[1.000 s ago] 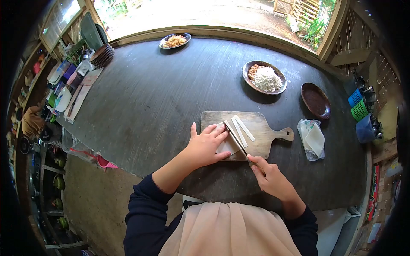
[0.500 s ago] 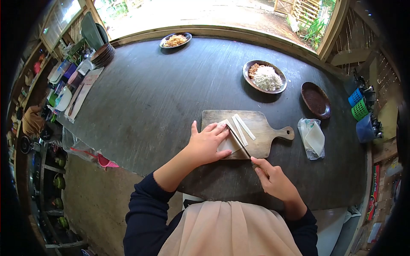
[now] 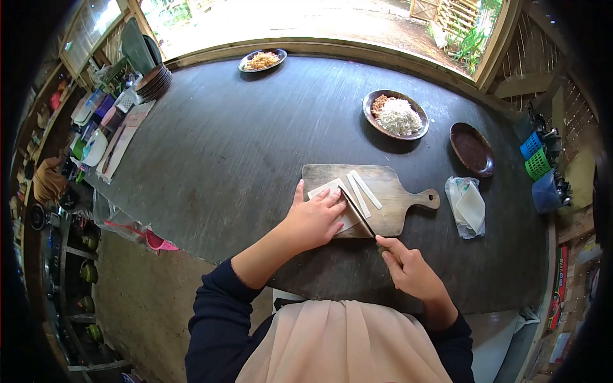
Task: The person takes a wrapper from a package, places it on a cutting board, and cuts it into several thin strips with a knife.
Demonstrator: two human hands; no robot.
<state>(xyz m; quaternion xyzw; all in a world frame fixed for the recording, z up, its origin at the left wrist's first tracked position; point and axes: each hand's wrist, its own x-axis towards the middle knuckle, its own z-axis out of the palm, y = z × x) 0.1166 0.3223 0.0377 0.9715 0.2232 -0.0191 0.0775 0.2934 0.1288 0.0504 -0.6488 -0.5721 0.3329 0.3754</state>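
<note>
A wooden cutting board point(image 3: 387, 180) with a handle lies in front of me. On its left half is a pale, thin stack of wrapper sheets point(image 3: 350, 221), partly covered by my left hand point(image 3: 315, 221), whose fingers are spread flat over it. Two narrow strips point(image 3: 365, 189) cut from the same pale material lie to the right. Held by its handle in my right hand point(image 3: 408, 268), a knife point(image 3: 359, 213) slants across the board, its blade along the sheets' right edge and close to my left fingertips.
Beyond the board stands a plate point(image 3: 368, 119) of white shreds and brown food. Right of it are a brown oval dish point(image 3: 471, 148) and a plastic packet point(image 3: 465, 207) of pale sheets. Another plate point(image 3: 278, 62) of shredded food sits at the far edge; stacked plates point(image 3: 153, 83) stand far left.
My left hand has slid slightly back toward me, uncovering the sheets' upper left corner, and its thumb has drawn in. The knife and my right hand are nearly where they were.
</note>
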